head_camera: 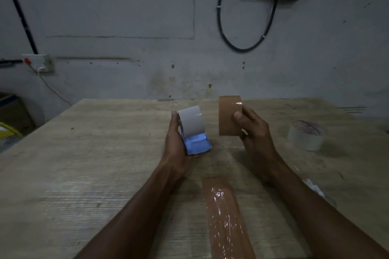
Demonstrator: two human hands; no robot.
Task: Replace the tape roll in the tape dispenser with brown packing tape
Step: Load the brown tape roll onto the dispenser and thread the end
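My left hand [175, 143] holds a blue tape dispenser [196, 145] above the wooden table [84, 164]. A pale whitish tape roll [192, 121] sits in the dispenser, standing on edge. My right hand [252, 130] grips a brown packing tape roll [228, 115], held upright just right of the dispenser, a small gap between the two. The thumb lies across the brown roll's outer face.
A clear tape roll [305, 135] lies flat on the table to the right. A strip of brown tape [225, 216] is stuck along the table toward me. A grey wall with a looped black cable [242, 48] and a socket [37, 62] stands behind the table.
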